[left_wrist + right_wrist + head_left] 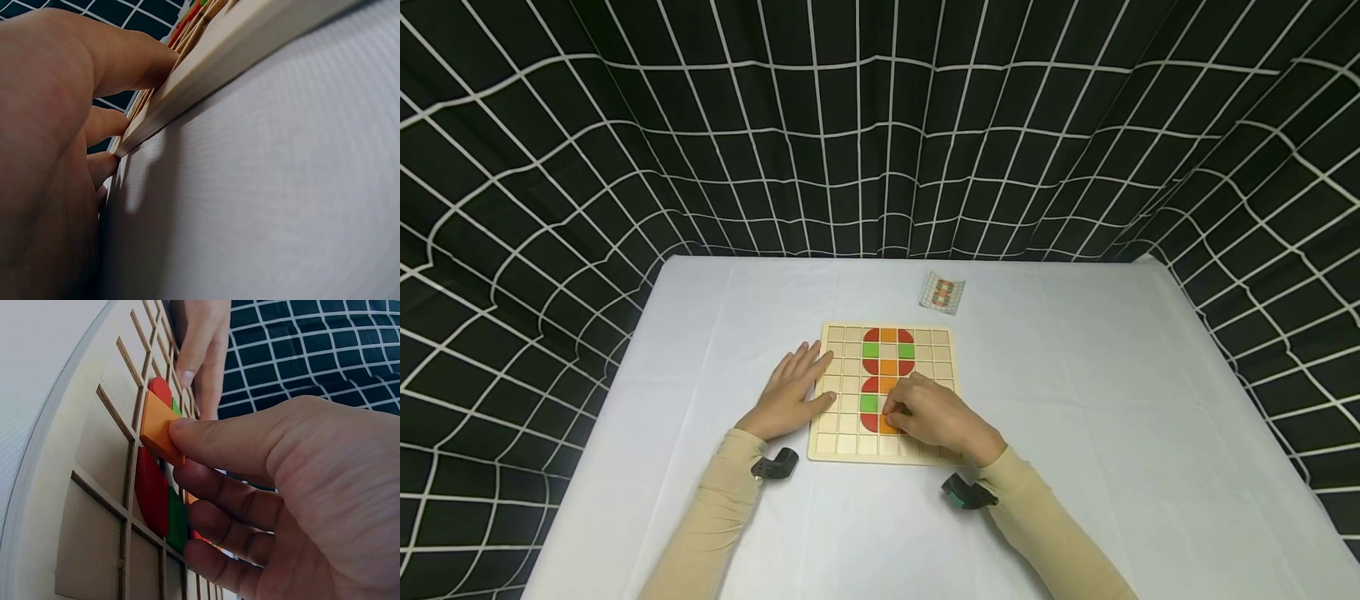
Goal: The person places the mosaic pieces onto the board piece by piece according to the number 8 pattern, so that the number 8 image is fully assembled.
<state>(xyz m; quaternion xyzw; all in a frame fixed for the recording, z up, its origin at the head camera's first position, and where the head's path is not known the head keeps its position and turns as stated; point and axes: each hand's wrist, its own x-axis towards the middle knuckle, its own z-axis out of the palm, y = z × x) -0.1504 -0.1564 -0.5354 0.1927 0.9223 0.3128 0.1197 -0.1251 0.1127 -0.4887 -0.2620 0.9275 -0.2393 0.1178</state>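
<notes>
A square wooden grid board (847,446) lies on the table, holding red quarter-round, green square and orange square tiles in its middle columns. My right hand (936,412) is over the lower middle of the board. Its thumb and index finger pinch an orange square tile (157,428), which sits at a grid cell between red tiles; whether it lies fully flat I cannot tell. Beside it are a red tile (150,494) and a green tile (177,519). My left hand (790,396) rests at the board's left edge, fingers extended, fingertips and thumb touching the rim.
A small printed card (942,293) with a similar coloured pattern lies beyond the board on the white tablecloth (1075,375). Black curtains (865,125) with white grid lines surround the table's back and sides. Each wrist carries a black camera (777,464).
</notes>
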